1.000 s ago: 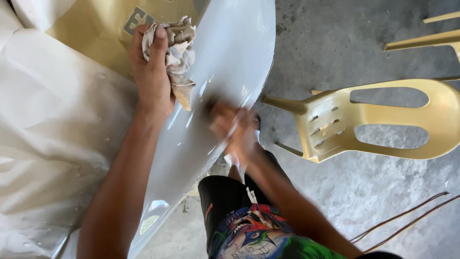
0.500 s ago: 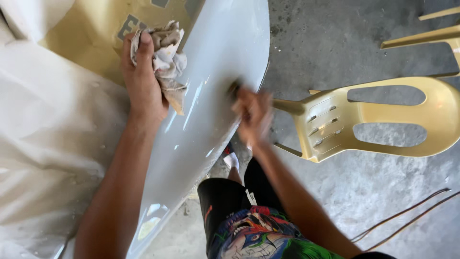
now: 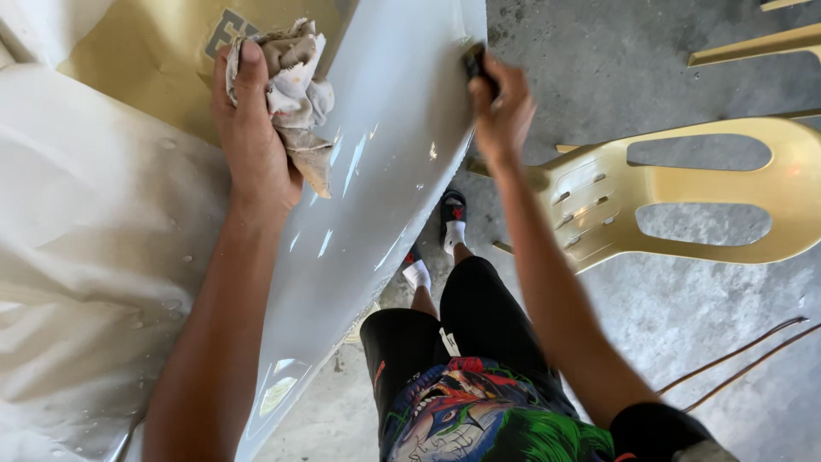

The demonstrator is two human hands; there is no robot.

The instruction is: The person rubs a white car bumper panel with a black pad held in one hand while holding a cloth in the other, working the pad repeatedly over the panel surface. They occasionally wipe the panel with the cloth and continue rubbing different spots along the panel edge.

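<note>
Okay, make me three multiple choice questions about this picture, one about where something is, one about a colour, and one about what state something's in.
1. Where is the crumpled rag?
A. on the floor
B. in the left hand
C. on the chair

2. What colour is the plastic chair?
A. blue
B. red
C. yellow

3. What is the grey panel surface like?
A. wet and glossy
B. rusty
C. covered by cloth

Answers:
1 B, the fingers grip it against the panel.
2 C, it stands yellow on the concrete floor.
3 A, it shines with droplets while the right hand presses a dark block to its edge.
</note>
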